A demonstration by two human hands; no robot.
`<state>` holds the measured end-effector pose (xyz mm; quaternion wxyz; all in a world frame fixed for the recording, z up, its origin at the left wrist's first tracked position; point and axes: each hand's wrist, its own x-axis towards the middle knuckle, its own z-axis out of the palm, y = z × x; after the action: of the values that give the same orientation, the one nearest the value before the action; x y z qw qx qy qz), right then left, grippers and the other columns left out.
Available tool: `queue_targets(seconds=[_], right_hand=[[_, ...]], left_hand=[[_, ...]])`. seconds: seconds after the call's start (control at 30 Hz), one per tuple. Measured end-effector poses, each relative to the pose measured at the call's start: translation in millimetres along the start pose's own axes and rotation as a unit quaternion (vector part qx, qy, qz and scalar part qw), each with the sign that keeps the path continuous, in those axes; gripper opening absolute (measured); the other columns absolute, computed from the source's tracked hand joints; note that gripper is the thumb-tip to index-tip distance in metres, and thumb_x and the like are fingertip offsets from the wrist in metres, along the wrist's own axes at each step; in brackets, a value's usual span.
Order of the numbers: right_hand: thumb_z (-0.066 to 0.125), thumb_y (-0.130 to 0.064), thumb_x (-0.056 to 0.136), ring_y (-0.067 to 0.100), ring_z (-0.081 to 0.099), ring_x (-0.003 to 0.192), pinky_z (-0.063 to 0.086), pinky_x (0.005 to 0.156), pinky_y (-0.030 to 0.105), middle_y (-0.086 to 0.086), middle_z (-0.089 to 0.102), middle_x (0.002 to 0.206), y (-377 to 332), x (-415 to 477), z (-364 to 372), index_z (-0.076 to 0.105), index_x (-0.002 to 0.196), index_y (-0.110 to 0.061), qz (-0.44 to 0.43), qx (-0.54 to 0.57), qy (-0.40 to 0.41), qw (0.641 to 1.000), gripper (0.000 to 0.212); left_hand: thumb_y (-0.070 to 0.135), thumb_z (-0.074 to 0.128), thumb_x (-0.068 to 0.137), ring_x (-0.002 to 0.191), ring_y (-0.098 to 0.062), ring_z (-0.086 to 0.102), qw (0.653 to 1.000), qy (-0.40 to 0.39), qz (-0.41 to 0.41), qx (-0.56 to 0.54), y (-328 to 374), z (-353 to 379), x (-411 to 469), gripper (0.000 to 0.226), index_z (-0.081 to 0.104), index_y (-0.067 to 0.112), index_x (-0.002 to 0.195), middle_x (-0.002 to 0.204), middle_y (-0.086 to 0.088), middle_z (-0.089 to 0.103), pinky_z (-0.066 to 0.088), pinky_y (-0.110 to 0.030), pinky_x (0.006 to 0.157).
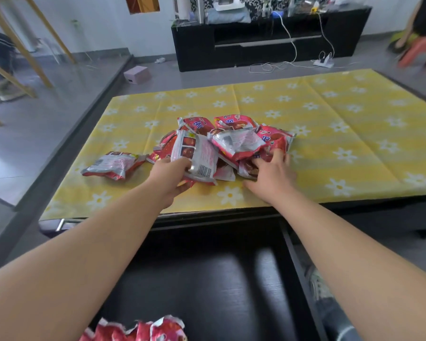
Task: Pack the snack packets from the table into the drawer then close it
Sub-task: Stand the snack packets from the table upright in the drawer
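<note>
Table [391, 200]: standing under a yellow flowered cloth [330, 119].
Pile [234, 141]: red and silver snack packets lying heaped at the cloth's middle, near the front edge.
Lone packet [112, 164]: lying apart, left of the pile.
Drawer [207, 267]: standing open below the table's front edge, with red drawer packets [138, 329] lying at its near end.
Left hand [172, 174]: curling its fingers round the near edge of a silver-backed packet [197, 153] on the pile's left.
Right hand [272, 173]: resting on the pile's right side, fingers bending into the packets, thumb splaying towards the cloth; whether it is gripping cannot be told.
</note>
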<state>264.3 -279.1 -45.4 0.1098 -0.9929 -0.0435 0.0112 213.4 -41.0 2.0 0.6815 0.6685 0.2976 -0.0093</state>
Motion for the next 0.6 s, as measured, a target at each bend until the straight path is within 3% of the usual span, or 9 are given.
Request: queue_targets(seconds=[0.07, 0.13, 0.17, 0.27, 0.33, 0.4, 0.5, 0.6], right_hand=[[0.074, -0.065, 0.078, 0.046, -0.001, 0.156, 0.035, 0.113, 0.068, 0.007, 0.001, 0.17, 3, -2, 3, 0.056, 0.124, -0.035, 0.001, 0.028, -0.02, 0.999, 0.057], [0.077, -0.063, 0.077, 0.046, 0.002, 0.156, 0.033, 0.114, 0.07, 0.003, -0.007, 0.173, 6, -5, 4, 0.053, 0.113, -0.033, 0.001, 0.064, -0.045, 0.997, 0.053], [0.078, -0.063, 0.076, 0.046, 0.012, 0.154, 0.035, 0.113, 0.067, 0.002, -0.002, 0.173, 6, -8, 3, 0.052, 0.109, -0.032, 0.0, 0.071, -0.05, 0.996, 0.052], [0.078, -0.066, 0.076, 0.039, 0.042, 0.136, 0.049, 0.102, 0.055, 0.003, 0.025, 0.162, 8, -14, 0, 0.054, 0.094, -0.026, -0.003, 0.069, -0.025, 0.997, 0.05], [0.077, -0.071, 0.074, 0.034, 0.051, 0.123, 0.054, 0.094, 0.049, 0.005, 0.038, 0.148, 8, -20, -2, 0.056, 0.092, -0.022, 0.0, 0.063, 0.001, 0.998, 0.056], [0.077, -0.072, 0.073, 0.035, 0.053, 0.117, 0.053, 0.095, 0.048, 0.009, 0.044, 0.138, 10, -26, -1, 0.054, 0.11, -0.019, -0.004, 0.061, 0.024, 0.998, 0.069], [0.08, -0.069, 0.072, 0.042, 0.048, 0.129, 0.047, 0.106, 0.051, 0.013, 0.036, 0.149, 9, -33, -3, 0.038, 0.148, -0.026, -0.011, 0.047, 0.017, 0.999, 0.097], [0.083, -0.07, 0.067, 0.044, 0.045, 0.129, 0.046, 0.109, 0.051, 0.012, 0.025, 0.152, 8, -42, -6, 0.036, 0.152, -0.033, -0.009, 0.014, -0.041, 0.999, 0.104]], left_hand=[[0.006, 0.06, 0.096, 0.084, -0.018, 0.073, 1.0, -0.003, -0.005, -0.001, -11, -11, -8, 0.023, 0.064, 0.007, 0.119, 0.096, -0.009, 0.072, 0.062, -0.032, 0.064], [0.008, 0.057, 0.099, 0.091, -0.021, 0.075, 1.0, -0.004, 0.002, 0.008, -21, -24, -15, 0.024, 0.065, 0.009, 0.121, 0.1, -0.009, 0.076, 0.063, -0.042, 0.078], [0.01, 0.056, 0.1, 0.092, -0.022, 0.077, 1.0, -0.004, 0.003, 0.012, -25, -32, -20, 0.022, 0.065, 0.011, 0.12, 0.102, -0.01, 0.078, 0.064, -0.047, 0.08], [0.012, 0.054, 0.102, 0.082, -0.022, 0.08, 1.0, -0.022, 0.009, 0.006, -35, -51, -35, 0.015, 0.066, 0.014, 0.111, 0.089, -0.005, 0.082, 0.064, -0.054, 0.07], [0.012, 0.053, 0.101, 0.076, -0.022, 0.079, 0.999, -0.025, 0.028, 0.007, -40, -62, -46, 0.014, 0.067, 0.014, 0.104, 0.08, -0.002, 0.08, 0.063, -0.057, 0.066], [0.009, 0.052, 0.097, 0.071, -0.023, 0.076, 0.999, -0.026, 0.046, 0.003, -42, -72, -56, 0.017, 0.067, 0.016, 0.091, 0.076, -0.002, 0.077, 0.062, -0.054, 0.063], [0.001, 0.047, 0.088, 0.06, -0.022, 0.069, 0.997, -0.019, 0.063, -0.037, -46, -87, -69, 0.034, 0.063, 0.023, 0.068, 0.067, -0.004, 0.067, 0.059, -0.044, 0.06], [-0.006, 0.039, 0.085, 0.057, -0.021, 0.055, 0.995, 0.018, 0.067, -0.065, -52, -100, -79, 0.037, 0.056, 0.025, 0.074, 0.068, -0.003, 0.053, 0.051, -0.034, 0.059]])
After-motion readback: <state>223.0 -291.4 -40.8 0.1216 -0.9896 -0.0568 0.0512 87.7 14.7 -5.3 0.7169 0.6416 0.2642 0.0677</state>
